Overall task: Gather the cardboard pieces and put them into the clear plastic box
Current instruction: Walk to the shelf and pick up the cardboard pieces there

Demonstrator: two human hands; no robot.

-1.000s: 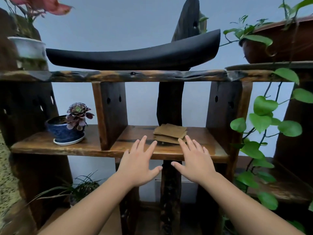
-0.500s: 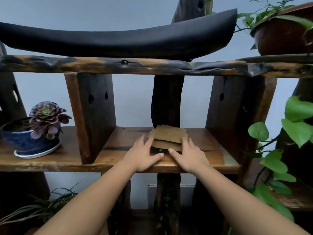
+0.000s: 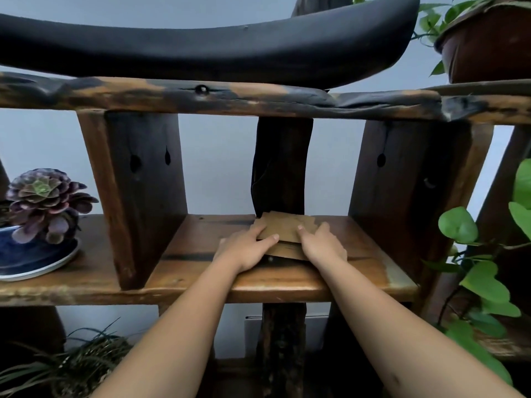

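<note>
A small stack of brown cardboard pieces (image 3: 283, 226) lies on the wooden shelf (image 3: 287, 280), in the middle compartment against a dark upright post. My left hand (image 3: 244, 247) grips the stack's left side, thumb on top of the pieces. On the right side my right hand (image 3: 321, 242) holds the same stack, thumb resting on the top piece. The lower pieces stick out toward me between the two hands. No clear plastic box is in view.
A purple succulent in a blue pot (image 3: 37, 222) stands on the shelf's left part, beyond a thick wooden divider (image 3: 138, 196). A black curved wooden piece (image 3: 201, 44) lies on the upper shelf. Green vine leaves (image 3: 482, 282) hang at the right, below a brown pot (image 3: 488, 44).
Both hands moved forward from the shelf's front edge onto the cardboard stack and closed on its two sides. The camera came closer to the shelf.
</note>
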